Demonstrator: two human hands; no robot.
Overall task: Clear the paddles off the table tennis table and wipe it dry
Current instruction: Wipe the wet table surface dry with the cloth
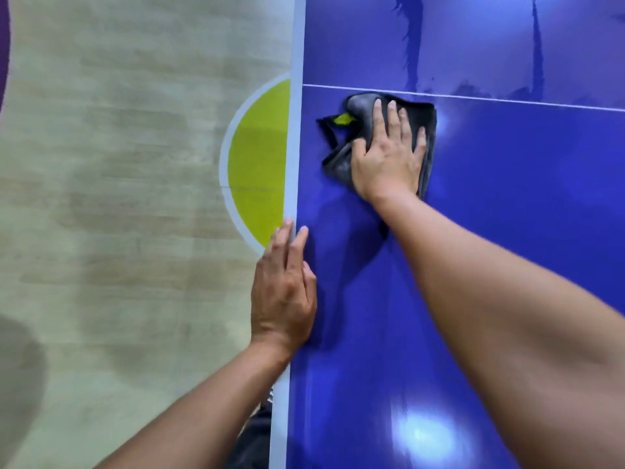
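The blue table tennis table [507, 231] fills the right half of the head view, its white edge band running down the middle. My right hand [389, 154] presses flat with spread fingers on a crumpled dark grey cloth [338, 160] with a yellow-green tag, just below the table's thin white centre line. My left hand [284, 292] rests flat on the table's left edge, fingers straight. Wet streaks show on the blue surface beyond the centre line. No paddles are in view.
To the left of the table lies a pale wooden floor [118, 198] with a yellow-green semicircle [260, 164] outlined in white. A purple floor marking [3, 45] shows at the far left edge. Light glare reflects off the table near the bottom.
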